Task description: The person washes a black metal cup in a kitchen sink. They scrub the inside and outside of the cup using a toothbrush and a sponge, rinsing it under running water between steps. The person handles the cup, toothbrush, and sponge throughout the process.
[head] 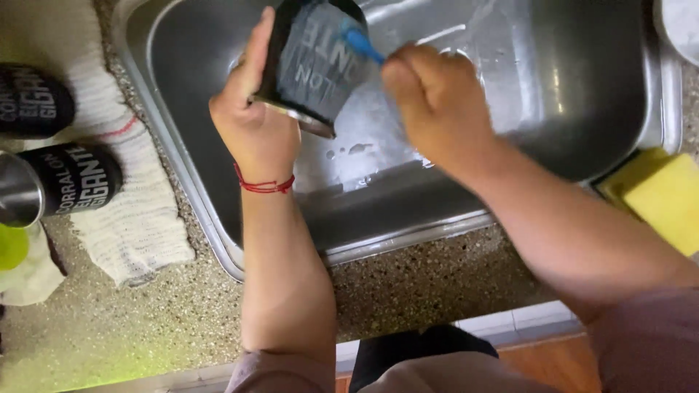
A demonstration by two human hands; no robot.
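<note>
My left hand (251,109) grips a black metal cup (313,58) with white lettering, tilted over the steel sink (189,167). A red string bracelet circles that wrist. My right hand (437,102) is closed around a blue-handled brush (362,44), whose tip rests against the soapy side of the cup. Suds and water drops lie on the sink floor below the cup.
On a white ribbed towel (138,218) at the left lie two more black cups (73,178), one at the top left (33,98). A yellow sponge (666,196) sits on the speckled counter (408,291) at the right. A green object shows at the far left edge.
</note>
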